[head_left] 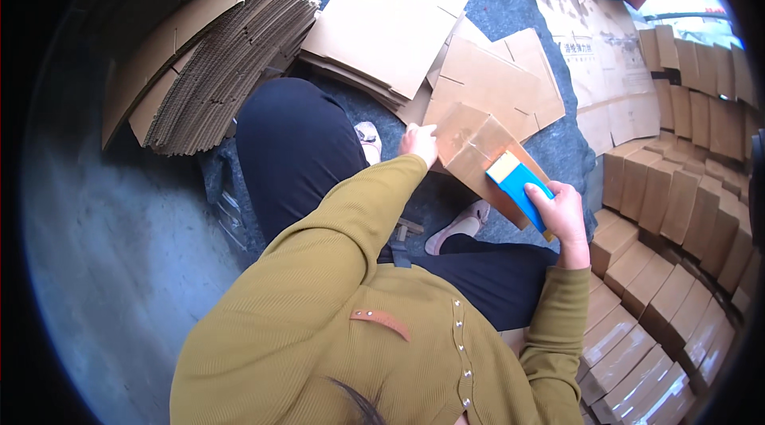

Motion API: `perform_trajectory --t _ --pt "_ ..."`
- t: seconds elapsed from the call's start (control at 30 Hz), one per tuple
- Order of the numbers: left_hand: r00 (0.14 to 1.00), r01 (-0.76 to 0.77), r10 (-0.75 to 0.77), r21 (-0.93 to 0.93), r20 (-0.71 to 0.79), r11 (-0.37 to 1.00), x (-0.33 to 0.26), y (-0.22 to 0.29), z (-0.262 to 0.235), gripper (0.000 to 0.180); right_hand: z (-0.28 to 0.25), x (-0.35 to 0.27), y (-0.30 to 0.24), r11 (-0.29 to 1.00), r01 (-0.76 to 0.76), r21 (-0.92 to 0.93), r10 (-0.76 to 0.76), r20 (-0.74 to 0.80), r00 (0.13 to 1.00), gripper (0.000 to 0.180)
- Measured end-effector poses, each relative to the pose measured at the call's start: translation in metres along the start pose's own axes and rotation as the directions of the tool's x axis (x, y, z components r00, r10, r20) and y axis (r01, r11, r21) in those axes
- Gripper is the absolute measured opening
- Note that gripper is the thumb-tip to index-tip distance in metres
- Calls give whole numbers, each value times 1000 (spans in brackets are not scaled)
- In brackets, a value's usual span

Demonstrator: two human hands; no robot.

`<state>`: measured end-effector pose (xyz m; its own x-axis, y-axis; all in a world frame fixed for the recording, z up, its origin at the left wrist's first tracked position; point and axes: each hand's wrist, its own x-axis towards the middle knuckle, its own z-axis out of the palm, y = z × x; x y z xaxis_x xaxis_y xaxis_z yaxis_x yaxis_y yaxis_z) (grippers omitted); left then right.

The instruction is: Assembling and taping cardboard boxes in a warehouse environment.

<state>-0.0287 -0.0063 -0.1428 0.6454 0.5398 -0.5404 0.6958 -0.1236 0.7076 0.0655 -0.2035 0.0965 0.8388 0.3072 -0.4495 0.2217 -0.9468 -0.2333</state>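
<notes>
Currently, the right hand has its grip closed around one blue tool with a pale yellow end, over one brown cardboard box between the two hands. The left hand is at the box's left edge; whether its grip is closed, I cannot tell. Two stacks of flat cardboard and two pale shoes show.

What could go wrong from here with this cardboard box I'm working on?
The left hand is at one end of the box, so its fingers might get caught if the blue-and-yellow tool in the right hand slides that way. Also, the uneven stack of flattened cardboard stands close to the bent knee; a bump could perhaps topple it.
</notes>
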Motion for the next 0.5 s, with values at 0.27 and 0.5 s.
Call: perform_trajectory --t 0.27,0.5 --pt "856 -497 404 -301 -323 814 -39 63 -21 22 -2 1 11 1000 -14 28 14 -18 1000 47" --pt "880 -258 294 -146 373 955 -24 46 -18 91 -3 10 2 999 2 -42 0 26 1000 57"
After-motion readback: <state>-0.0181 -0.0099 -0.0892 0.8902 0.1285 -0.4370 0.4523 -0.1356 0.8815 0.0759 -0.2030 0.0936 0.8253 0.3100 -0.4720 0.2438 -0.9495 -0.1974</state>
